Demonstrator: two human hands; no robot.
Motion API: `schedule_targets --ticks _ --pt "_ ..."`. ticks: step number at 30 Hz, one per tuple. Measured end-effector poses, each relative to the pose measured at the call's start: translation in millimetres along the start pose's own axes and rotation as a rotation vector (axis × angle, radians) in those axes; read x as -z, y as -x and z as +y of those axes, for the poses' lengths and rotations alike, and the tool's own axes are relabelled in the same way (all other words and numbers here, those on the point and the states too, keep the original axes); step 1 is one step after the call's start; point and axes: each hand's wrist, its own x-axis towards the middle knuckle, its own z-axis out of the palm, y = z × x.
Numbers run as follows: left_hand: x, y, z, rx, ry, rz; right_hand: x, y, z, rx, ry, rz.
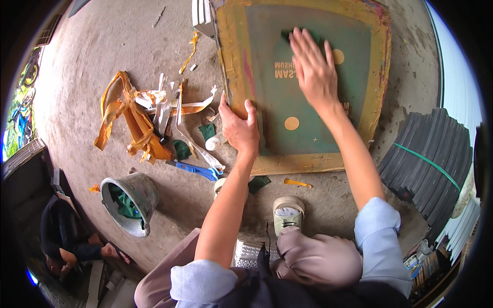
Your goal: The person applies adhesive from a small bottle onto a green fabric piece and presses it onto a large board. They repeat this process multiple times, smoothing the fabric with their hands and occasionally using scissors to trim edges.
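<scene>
A screen printing frame (298, 164) stands before me, its border covered in worn brown tape and its greenish mesh (277, 110) bearing reversed lettering and round dots. My left hand (240, 126) is closed on the frame's left edge, thumb on the border. My right hand (314, 72) lies flat on the upper mesh with fingers stretched out. Under those fingertips a piece of dark green cloth (285, 36) shows in part; the palm hides the rest. Beside my left hand are a small white bottle (214, 142) and scraps of green cloth (207, 131).
Crumpled orange-and-white tape (136, 120) and a blue cutter knife (195, 170) lie on the concrete floor, left. A grey bucket (149, 192) holds green cloth. Dark sheets (426, 164), bound with green strap, stand right. Another person (64, 228) sits lower left.
</scene>
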Motion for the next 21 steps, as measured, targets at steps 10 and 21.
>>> schedule_targets --ticks 10,21 --pt "1.9 -2.0 -7.6 0.004 0.030 0.011 4.9 135.6 -89.0 0.141 -0.194 -0.364" --pt "0.5 -0.8 -1.2 0.032 0.030 -0.007 -4.6 -9.6 13.8 -0.151 0.073 0.131"
